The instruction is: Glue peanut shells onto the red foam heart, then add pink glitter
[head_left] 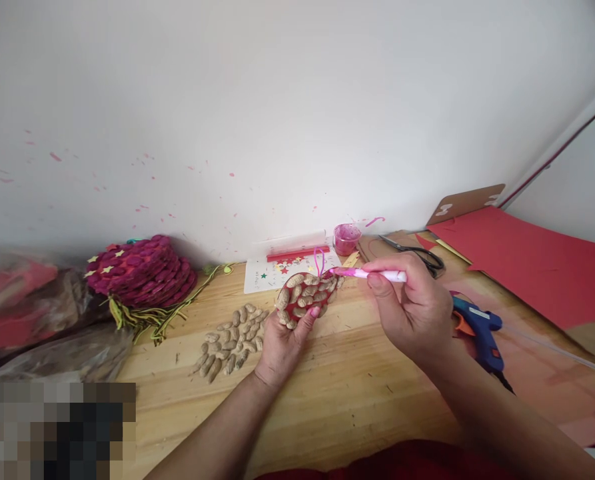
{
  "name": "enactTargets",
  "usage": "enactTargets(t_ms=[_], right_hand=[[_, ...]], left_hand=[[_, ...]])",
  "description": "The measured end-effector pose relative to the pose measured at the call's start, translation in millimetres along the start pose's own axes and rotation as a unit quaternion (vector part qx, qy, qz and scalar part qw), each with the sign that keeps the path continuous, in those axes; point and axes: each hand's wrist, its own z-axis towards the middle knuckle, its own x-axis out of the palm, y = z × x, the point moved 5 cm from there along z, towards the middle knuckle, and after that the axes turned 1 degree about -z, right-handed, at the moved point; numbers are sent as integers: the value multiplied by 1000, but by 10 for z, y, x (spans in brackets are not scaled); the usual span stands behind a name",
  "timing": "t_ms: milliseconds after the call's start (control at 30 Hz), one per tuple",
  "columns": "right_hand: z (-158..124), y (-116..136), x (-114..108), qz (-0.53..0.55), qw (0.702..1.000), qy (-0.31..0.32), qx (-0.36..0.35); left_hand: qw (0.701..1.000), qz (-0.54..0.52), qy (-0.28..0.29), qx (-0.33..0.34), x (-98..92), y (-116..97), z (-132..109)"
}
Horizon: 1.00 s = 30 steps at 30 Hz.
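Observation:
My left hand [281, 345] holds up a red craft piece covered with peanuts [308, 292], its thumb over the lower edge. A pink loop [319, 260] rises from the top of the piece. My right hand [417, 310] pinches a white-handled paintbrush [390, 275] with a pink-stained tip. The brush lies nearly level, and its tip is at the upper right end of the peanut piece, where a little dark pink shows. A small tub of pink paint [347, 240] stands behind, close to the wall. Loose peanuts [234, 337] lie left of my left hand.
Purple peanut-covered pieces with stars [140, 273] are stacked at left, beside plastic bags [37, 313]. Star stickers on a white sheet [257, 277] lie at the back. Scissors [427, 257], a blue glue gun [484, 337] and red sheets [532, 260] are at right.

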Motion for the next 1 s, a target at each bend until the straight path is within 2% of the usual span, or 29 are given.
enactTargets(t_ms=[233,600,800,1000], right_hand=[[14,2,-22,-4,1000,-7,2],[9,20,-1,7,1000,-3,-18],[10,32,-1,-17,1000,-7,-17],[14,44,5,-6,999,-4,-33]], left_hand=[[999,-9,34,4,20,32,3],[996,-70,28,-43,33,-23,-4],[992,-111,25,-48,39,50,-8],[993,-109,20,-45,35,8,-2]])
